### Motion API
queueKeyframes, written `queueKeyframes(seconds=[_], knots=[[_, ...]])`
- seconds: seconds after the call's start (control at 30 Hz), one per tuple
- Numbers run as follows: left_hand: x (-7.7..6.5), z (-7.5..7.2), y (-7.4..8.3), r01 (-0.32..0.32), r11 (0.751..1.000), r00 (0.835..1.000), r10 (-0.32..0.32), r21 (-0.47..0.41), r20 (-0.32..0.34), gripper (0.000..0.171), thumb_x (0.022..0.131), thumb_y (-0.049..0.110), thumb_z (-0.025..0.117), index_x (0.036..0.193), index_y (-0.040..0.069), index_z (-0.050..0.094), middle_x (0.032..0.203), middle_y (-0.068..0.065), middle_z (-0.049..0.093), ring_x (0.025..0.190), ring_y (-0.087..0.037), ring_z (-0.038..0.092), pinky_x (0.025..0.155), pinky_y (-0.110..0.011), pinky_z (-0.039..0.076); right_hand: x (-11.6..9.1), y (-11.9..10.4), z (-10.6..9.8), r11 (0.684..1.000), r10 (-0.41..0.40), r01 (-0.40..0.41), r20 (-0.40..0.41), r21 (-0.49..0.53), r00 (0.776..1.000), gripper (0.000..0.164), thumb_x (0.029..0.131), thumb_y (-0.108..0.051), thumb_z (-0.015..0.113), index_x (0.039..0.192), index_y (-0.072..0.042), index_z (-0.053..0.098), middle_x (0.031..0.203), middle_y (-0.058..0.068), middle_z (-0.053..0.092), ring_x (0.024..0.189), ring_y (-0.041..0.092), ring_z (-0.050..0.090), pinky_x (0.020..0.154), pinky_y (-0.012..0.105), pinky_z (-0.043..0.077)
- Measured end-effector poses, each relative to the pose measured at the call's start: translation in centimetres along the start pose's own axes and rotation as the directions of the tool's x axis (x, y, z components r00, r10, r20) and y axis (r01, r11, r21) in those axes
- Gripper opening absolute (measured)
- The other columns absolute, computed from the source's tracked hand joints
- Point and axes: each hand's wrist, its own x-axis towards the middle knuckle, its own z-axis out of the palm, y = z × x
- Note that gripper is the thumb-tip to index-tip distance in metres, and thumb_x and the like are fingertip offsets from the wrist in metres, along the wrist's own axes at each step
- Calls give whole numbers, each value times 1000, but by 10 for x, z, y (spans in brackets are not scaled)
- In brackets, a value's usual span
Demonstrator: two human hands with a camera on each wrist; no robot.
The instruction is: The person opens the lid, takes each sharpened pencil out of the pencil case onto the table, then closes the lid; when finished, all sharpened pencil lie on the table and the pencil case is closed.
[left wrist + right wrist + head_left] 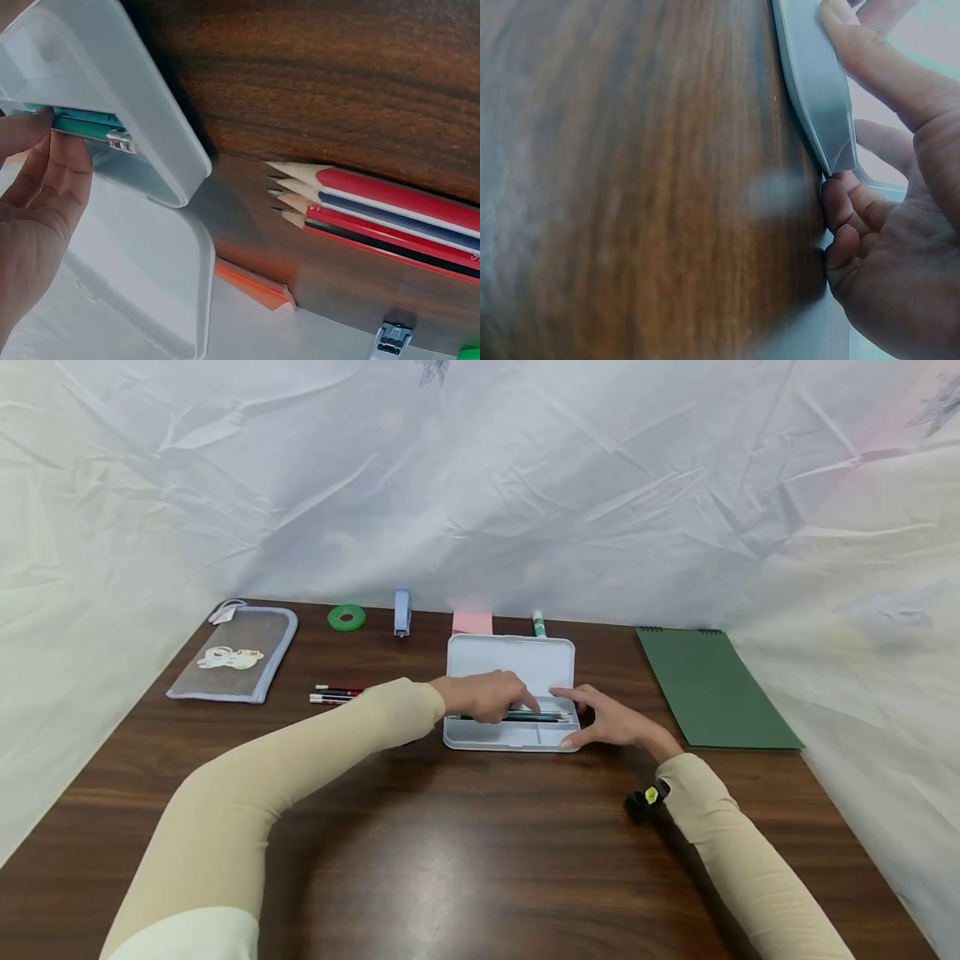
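A white pencil case (510,660) lies with its lid raised in the middle of the table. My left hand (487,695) reaches into it and pinches green pencils (553,717) that lie lengthwise in the tray. In the left wrist view the thumb and fingers close round a green pencil (84,127) near its metal-banded end, beside a bluish one. At the case's right end, my right hand (615,720) grips the edge, thumb at the near corner and index finger towards the hinge. The right wrist view shows its thumb against the case wall (817,82), other fingers curled by the corner.
Several red and dark pencils (390,206) lie left of the case. Along the back are a mesh zip pouch (232,652), green tape (347,617), a blue stapler (402,612), pink paper (472,622) and a glue stick (538,624). A green spiral pad (716,689) lies right.
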Motion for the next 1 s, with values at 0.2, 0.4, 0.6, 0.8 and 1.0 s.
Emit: queueKeyframes(seconds=[0.2, 0.4, 0.6, 0.8, 1.0], knots=[[-5, -9, 3, -18, 1000, 999, 19, 12, -33, 54, 94, -11, 47, 138, 16, 62, 87, -10, 66, 71, -16, 44, 69, -25, 40, 0, -1, -1, 1000, -10, 10, -9, 0, 1000, 88, 83, -30, 81, 156, -11, 35, 134, 21, 45, 112, 30, 42, 93, 46, 39], [-23, -15, 6, -32, 999, 999, 32, 13, -21, 57, 93, -11, 43, 138, 18, 62, 72, -2, 52, 66, -15, 35, 65, -26, 34, -3, -2, 1, 1000, -11, 11, -5, 4, 1000, 88, 83, -30, 81, 156, -11, 35, 130, 19, 46, 107, 28, 42, 89, 43, 38], [-56, -16, -3, -23, 999, 999, 24, 26, -24, 59, 91, -13, 44, 138, 17, 62, 74, 1, 52, 70, -14, 39, 66, -25, 36, -4, -3, 2, 1000, 1, -1, -10, -3, 1000, 89, 82, -31, 82, 156, -12, 35, 129, 19, 45, 108, 29, 42, 89, 44, 38], [-100, -10, -25, 24, 998, 997, -21, 52, -70, 57, 89, -14, 48, 134, 15, 66, 81, -3, 60, 74, -15, 42, 70, -28, 41, -2, 0, 0, 1000, 0, 0, -7, 1, 1000, 91, 82, -31, 82, 156, -11, 34, 136, 22, 43, 114, 32, 42, 95, 48, 38], [-137, 1, -44, 116, 992, 989, -110, 58, -94, 53, 89, -12, 55, 132, 15, 67, 99, -7, 69, 78, -15, 51, 73, -31, 48, -2, -1, 1, 1000, 8, -8, -4, 17, 1000, 91, 82, -30, 82, 156, -11, 34, 141, 24, 40, 119, 33, 41, 99, 50, 37]])
